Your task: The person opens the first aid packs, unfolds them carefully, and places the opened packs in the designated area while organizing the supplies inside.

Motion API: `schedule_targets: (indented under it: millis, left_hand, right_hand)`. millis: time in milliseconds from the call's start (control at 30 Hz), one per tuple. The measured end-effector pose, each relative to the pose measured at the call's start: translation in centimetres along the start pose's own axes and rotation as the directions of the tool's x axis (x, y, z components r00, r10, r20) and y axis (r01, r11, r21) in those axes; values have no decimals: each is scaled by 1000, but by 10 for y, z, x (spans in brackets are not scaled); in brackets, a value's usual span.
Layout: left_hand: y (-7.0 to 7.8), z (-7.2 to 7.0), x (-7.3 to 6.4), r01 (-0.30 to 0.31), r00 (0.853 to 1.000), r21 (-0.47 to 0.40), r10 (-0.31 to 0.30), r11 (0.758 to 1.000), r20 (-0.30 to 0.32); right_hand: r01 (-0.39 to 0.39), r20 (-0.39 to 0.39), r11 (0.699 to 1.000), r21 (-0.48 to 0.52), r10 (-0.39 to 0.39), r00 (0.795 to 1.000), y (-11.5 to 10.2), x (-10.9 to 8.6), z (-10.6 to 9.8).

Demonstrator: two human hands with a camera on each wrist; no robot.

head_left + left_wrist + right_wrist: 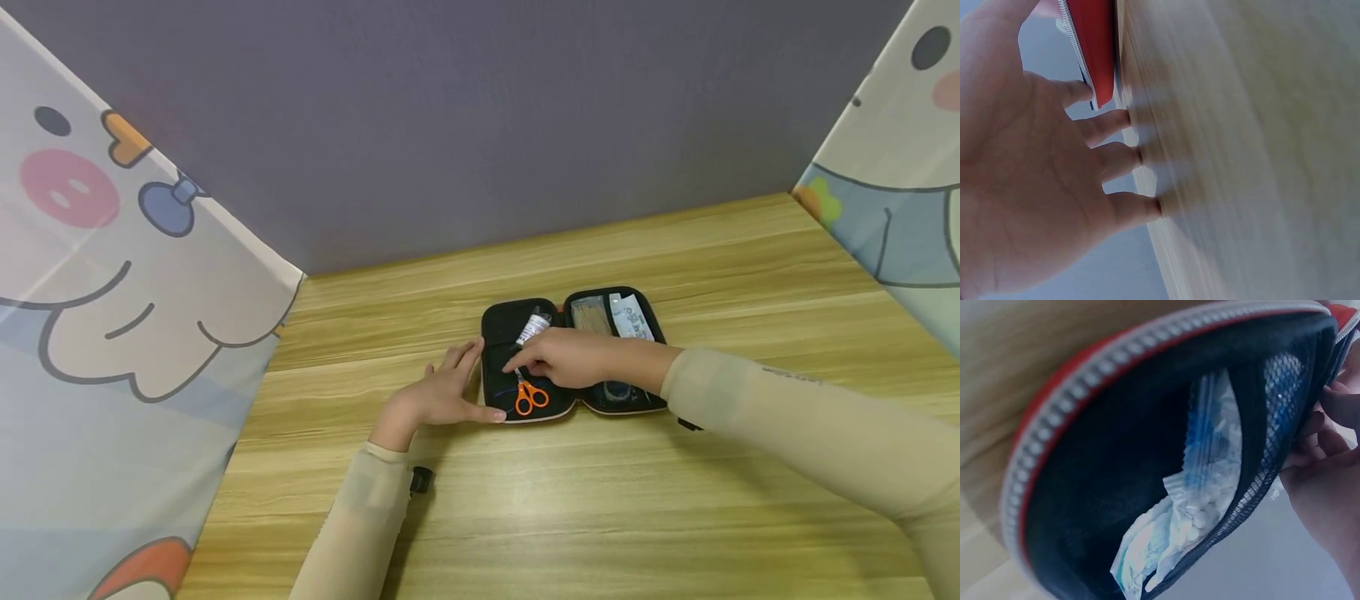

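Note:
A black zip case (495, 321) with red outer sides lies unfolded on the wooden table. My left hand (442, 392) rests at its left edge, fingers spread, with thumb at the near corner; in the left wrist view fingertips touch the table and one touches the case's zipper edge. Over the case's left half, my right hand (573, 357) reaches in with its index finger extended near the blades of orange-handled scissors (532, 398). Whether it pinches anything is hidden. A small tube-like item with a white printed label (534, 327) lies just beyond that hand.
In the case's right half are wooden sticks (591, 317) in clear wrapping and a white printed packet (632, 317). The right wrist view shows a mesh pocket (1282, 381) beside a clear bag of white pieces (1194, 519). A grey wall panel (480, 125) stands behind the table.

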State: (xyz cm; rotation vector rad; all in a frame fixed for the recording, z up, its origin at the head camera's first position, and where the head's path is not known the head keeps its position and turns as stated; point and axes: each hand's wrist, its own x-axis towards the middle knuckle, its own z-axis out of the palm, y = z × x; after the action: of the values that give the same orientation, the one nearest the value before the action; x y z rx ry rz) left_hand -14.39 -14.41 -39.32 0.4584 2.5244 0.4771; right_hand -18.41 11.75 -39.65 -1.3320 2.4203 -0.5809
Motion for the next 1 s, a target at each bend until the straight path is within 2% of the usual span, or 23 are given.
schedule_targets:
  millis: [167, 267, 500, 633, 800, 1000]
  left_hand:
    - [-1, 0, 0, -3, 1000, 9, 4, 1000, -3]
    - [-1, 1, 0, -3, 1000, 8, 3, 1000, -3]
    - [0, 1, -1, -8, 1000, -7, 8, 1000, -4]
    - [0, 0, 0, -8, 1000, -4, 8, 1000, -6]
    - [-1, 0, 0, -9, 1000, -7, 9, 1000, -9]
    - [-1, 0, 0, -8, 1000, -16, 8, 1000, -6]
  right_hand:
    - [-47, 35, 998, 43, 46, 998, 2, 4, 2]
    - [-43, 31, 997, 57, 42, 999, 4, 7, 5]
    - [25, -72, 999, 37, -23, 997, 7, 7, 9]
    - [17, -136, 999, 26, -14, 991, 7, 3, 5]
    - [-95, -223, 995, 14, 96, 970, 5, -2, -3]
    - [-278, -208, 960, 18, 276, 939, 2, -4, -7]
